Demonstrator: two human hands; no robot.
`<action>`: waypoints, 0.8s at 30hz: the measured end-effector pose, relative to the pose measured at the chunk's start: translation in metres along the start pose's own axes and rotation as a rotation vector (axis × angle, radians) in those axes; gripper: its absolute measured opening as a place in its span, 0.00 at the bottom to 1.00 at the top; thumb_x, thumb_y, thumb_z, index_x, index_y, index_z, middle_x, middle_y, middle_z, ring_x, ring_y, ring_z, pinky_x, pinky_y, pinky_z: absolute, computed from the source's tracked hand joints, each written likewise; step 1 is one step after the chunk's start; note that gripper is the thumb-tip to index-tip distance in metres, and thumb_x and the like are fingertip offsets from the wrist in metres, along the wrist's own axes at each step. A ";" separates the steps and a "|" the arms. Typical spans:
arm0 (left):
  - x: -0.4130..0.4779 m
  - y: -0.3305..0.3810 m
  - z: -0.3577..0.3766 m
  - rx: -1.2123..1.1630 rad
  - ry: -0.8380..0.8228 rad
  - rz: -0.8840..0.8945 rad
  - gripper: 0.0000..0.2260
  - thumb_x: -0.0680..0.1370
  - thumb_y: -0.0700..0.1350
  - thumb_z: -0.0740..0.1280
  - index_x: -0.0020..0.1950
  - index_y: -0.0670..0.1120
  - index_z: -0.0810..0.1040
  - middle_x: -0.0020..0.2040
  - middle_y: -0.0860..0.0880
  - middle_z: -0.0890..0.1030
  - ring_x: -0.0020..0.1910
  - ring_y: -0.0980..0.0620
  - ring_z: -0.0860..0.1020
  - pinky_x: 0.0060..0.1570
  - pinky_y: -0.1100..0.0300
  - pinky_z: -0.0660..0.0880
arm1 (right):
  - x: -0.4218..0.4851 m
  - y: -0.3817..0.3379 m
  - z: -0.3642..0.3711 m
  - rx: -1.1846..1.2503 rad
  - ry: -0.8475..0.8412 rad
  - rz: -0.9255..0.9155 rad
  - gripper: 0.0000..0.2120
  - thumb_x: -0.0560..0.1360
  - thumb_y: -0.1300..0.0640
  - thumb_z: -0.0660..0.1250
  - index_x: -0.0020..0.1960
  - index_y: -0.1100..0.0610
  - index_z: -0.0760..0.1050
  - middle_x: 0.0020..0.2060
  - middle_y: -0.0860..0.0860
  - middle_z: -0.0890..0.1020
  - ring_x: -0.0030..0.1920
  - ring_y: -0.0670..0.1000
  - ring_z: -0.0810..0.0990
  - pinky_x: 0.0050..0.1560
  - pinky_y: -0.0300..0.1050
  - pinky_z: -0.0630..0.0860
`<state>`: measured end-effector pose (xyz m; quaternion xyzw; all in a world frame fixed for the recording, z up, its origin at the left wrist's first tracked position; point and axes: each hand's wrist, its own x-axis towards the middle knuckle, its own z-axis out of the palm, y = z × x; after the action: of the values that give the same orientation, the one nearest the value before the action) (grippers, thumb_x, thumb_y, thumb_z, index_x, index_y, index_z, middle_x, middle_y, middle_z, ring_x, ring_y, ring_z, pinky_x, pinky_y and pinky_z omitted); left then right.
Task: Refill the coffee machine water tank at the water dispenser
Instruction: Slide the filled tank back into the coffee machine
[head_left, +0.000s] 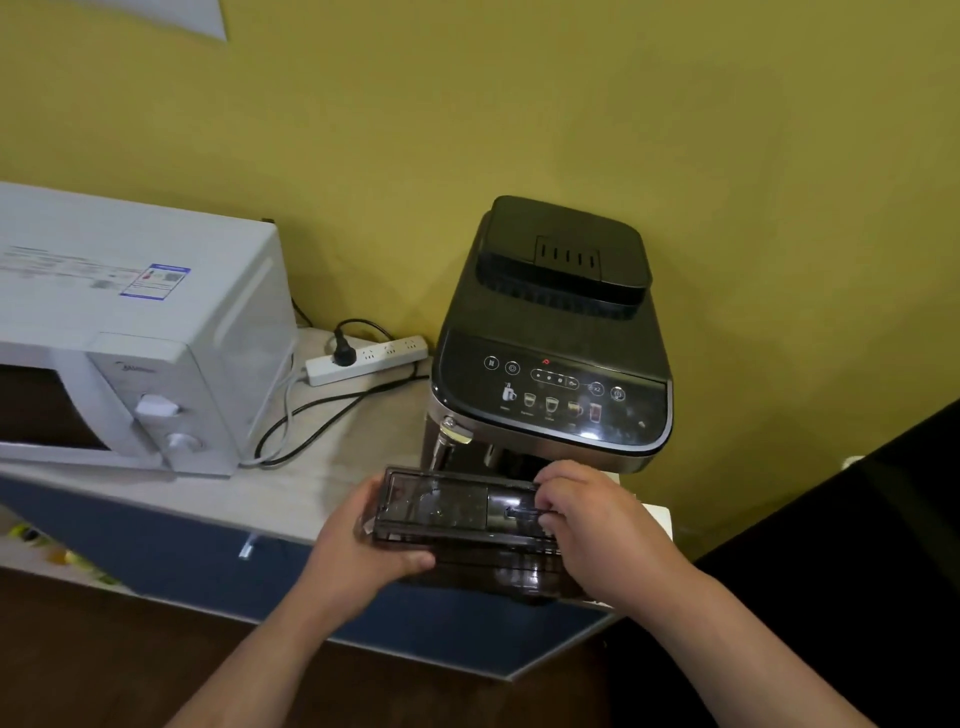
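Near the front edge of the pale wooden surface (322, 488), both hands hold a smoky transparent rectangular plastic water tank (447, 512) just before the black and silver coffee machine (556, 364). Left hand (358, 551) fingers wrap its left end; right hand (597, 519) fingers pinch the lid. A white microwave (130, 332) sits far left.
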<state>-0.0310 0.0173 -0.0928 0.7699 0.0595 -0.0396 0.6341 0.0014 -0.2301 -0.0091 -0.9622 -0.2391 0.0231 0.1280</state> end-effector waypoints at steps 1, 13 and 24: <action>0.000 0.001 0.000 0.002 0.001 0.003 0.33 0.62 0.37 0.81 0.58 0.61 0.73 0.55 0.68 0.80 0.54 0.67 0.79 0.45 0.68 0.78 | 0.001 0.001 0.002 -0.003 -0.006 0.003 0.05 0.79 0.58 0.65 0.50 0.54 0.80 0.58 0.43 0.76 0.58 0.45 0.75 0.47 0.24 0.60; 0.001 0.006 0.000 0.035 0.002 0.011 0.29 0.63 0.36 0.80 0.55 0.58 0.75 0.54 0.67 0.80 0.52 0.68 0.79 0.45 0.65 0.78 | 0.002 0.007 0.016 -0.007 0.013 0.002 0.09 0.80 0.57 0.64 0.55 0.54 0.82 0.63 0.44 0.78 0.63 0.45 0.75 0.58 0.29 0.61; 0.000 0.004 0.001 0.036 -0.010 0.020 0.27 0.63 0.36 0.80 0.55 0.57 0.75 0.53 0.67 0.80 0.52 0.68 0.79 0.47 0.62 0.76 | -0.013 0.022 0.013 0.000 0.017 -0.026 0.15 0.77 0.47 0.68 0.61 0.51 0.80 0.66 0.46 0.78 0.66 0.48 0.76 0.67 0.41 0.68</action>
<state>-0.0300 0.0160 -0.0889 0.7817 0.0480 -0.0384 0.6206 -0.0018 -0.2522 -0.0281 -0.9592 -0.2503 0.0135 0.1305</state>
